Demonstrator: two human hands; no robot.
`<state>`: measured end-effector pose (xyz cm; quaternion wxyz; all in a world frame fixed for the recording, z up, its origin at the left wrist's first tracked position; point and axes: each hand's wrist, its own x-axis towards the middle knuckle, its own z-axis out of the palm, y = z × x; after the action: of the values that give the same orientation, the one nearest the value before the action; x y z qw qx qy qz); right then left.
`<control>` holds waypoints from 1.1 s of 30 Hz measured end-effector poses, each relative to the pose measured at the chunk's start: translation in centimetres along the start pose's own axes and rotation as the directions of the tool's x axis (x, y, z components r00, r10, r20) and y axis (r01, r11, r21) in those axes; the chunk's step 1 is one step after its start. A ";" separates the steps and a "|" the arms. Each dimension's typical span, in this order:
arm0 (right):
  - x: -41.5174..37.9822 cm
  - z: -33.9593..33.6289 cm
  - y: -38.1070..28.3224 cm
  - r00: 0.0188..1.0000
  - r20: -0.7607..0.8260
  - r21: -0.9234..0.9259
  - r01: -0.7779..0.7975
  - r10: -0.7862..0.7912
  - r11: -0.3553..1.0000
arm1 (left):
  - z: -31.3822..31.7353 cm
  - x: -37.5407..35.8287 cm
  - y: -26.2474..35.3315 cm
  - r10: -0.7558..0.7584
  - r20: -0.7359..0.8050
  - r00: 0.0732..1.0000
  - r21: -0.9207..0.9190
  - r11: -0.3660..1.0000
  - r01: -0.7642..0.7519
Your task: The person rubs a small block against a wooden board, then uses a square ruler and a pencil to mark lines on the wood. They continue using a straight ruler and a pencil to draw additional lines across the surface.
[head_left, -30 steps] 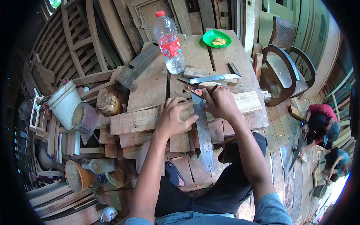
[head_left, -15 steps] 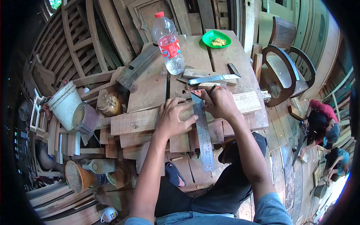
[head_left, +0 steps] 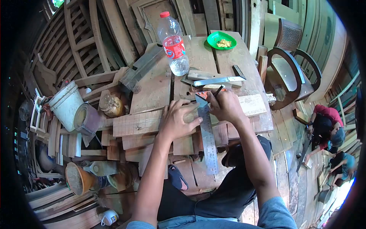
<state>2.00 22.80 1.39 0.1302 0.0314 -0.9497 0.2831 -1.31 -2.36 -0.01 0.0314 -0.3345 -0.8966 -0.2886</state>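
A wooden board [head_left: 137, 123] with pencil lines across it lies along the near side of the workbench. Across it sits a metal try square [head_left: 207, 139] with an orange-marked head, its ruled blade reaching past the bench edge toward my lap. My left hand [head_left: 178, 120] rests on the board with fingers spread, the thumb touching the blade's left edge. In my right hand [head_left: 225, 107] is a dark pencil [head_left: 218, 90], pinched beside the square's head. The pencil's tip is hidden behind the fingers.
Beyond my hands are a second square [head_left: 219, 81] on wood offcuts, a water bottle [head_left: 174, 45] and a green dish [head_left: 222, 40]. Left stand a glass jar [head_left: 111, 105] and a white bucket [head_left: 66, 103]. A wooden chair [head_left: 288, 65] and two people crouching are at right.
The view has shifted very slightly. Both hands, the square and the board keep nearly the same places.
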 end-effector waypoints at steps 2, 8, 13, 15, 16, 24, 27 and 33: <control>-0.1 -0.3 -0.3 1.000 0.015 0.020 -0.023 0.023 1.000 | 0.0 0.1 0.0 -0.004 0.006 1.000 -0.007 1.000 0.004; -0.4 0.1 0.0 0.999 -0.042 0.091 0.009 -0.005 0.996 | -0.1 0.0 0.2 -0.018 0.015 1.000 0.008 1.000 0.018; -0.2 0.3 0.1 1.000 -0.015 0.128 -0.002 0.004 0.992 | 0.0 0.0 0.0 -0.022 0.015 1.000 0.007 1.000 0.022; -0.2 0.3 0.2 1.000 -0.007 0.137 -0.023 0.024 0.990 | 0.0 0.1 0.2 -0.025 0.021 0.999 -0.002 1.000 0.026; -0.2 0.3 0.3 1.000 -0.009 0.140 -0.006 0.007 0.990 | -0.1 0.1 0.4 -0.028 0.019 0.999 0.002 1.000 0.028; -0.2 1.1 1.2 1.000 -0.027 0.172 0.017 -0.013 0.985 | 0.1 0.0 0.1 -0.014 0.012 1.000 -0.006 1.000 0.014; -0.3 0.7 1.1 0.999 -0.022 0.198 0.045 -0.041 0.979 | 0.0 0.0 0.1 -0.012 0.008 1.000 -0.001 1.000 0.012; -0.2 0.7 1.0 1.000 0.000 0.202 -0.009 0.009 0.979 | 0.0 0.1 0.2 -0.023 0.024 0.999 -0.005 1.000 0.023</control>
<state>1.88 23.26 0.27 0.1254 0.0399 -0.9162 0.3785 -1.26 -2.26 0.12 0.0167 -0.3278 -0.8998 -0.2874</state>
